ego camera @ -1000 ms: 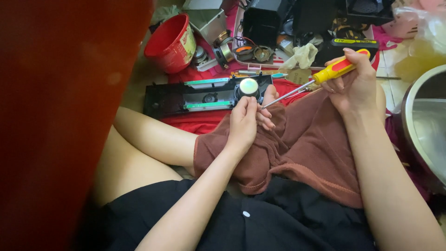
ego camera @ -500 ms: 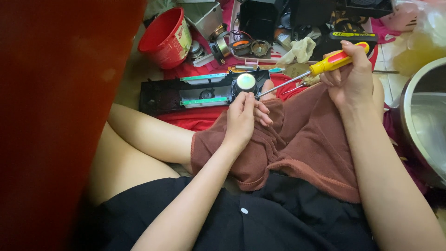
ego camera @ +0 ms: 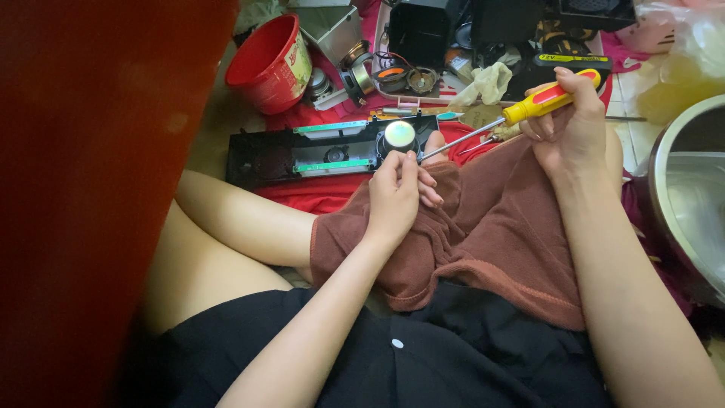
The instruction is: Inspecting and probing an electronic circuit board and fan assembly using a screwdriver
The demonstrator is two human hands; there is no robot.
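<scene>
My left hand (ego camera: 396, 193) pinches a small round speaker part with a shiny pale dome (ego camera: 399, 134), held just above my lap. My right hand (ego camera: 568, 128) grips a screwdriver with a yellow and red handle (ego camera: 550, 98); its metal shaft slants down-left and the tip sits beside the round part. Behind the part lies a long black open device case (ego camera: 302, 155) with green strips, on red cloth. A brown towel (ego camera: 491, 227) covers my legs under both hands.
A red bucket (ego camera: 268, 64) stands at the back left. Black boxes, loose round parts and a crumpled white glove (ego camera: 483, 81) crowd the floor behind. A large steel bowl (ego camera: 691, 196) sits at the right edge. A red blurred surface (ego camera: 91, 189) fills the left side.
My right hand has lifted a little with the screwdriver, and the view has shifted slightly. My left hand keeps its hold on the round part.
</scene>
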